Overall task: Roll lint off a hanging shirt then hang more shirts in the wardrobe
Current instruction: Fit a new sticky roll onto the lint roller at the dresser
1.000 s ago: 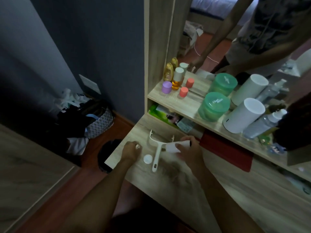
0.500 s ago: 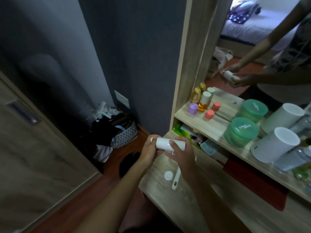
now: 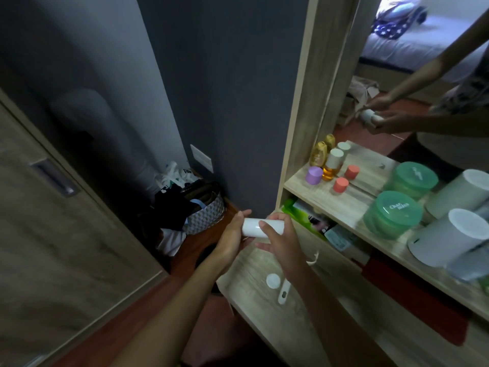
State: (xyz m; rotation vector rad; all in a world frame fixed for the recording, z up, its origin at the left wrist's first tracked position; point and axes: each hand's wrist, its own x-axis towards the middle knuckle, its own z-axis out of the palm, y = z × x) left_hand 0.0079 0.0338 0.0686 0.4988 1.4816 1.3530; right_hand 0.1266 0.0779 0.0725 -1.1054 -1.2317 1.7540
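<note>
Above the worktop's [image 3: 254,300] left edge we hold the white lint roll [image 3: 255,228] level between both hands. The left hand [image 3: 232,238] grips its left end; the right hand [image 3: 280,241] wraps fingers over its right half. Below on the worktop lie the roller handle [image 3: 283,292] and a small white cap [image 3: 273,281], just beside each other. To the right, a shelf [image 3: 341,205] carries a green jar [image 3: 393,215].

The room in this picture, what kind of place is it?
Most likely a bedroom, at a dressing table. A mirror reflects a bed, toiletry bottles stand on the wooden shelf, and a basket of clothes sits on the floor beside a wooden door, perhaps a wardrobe's.
</note>
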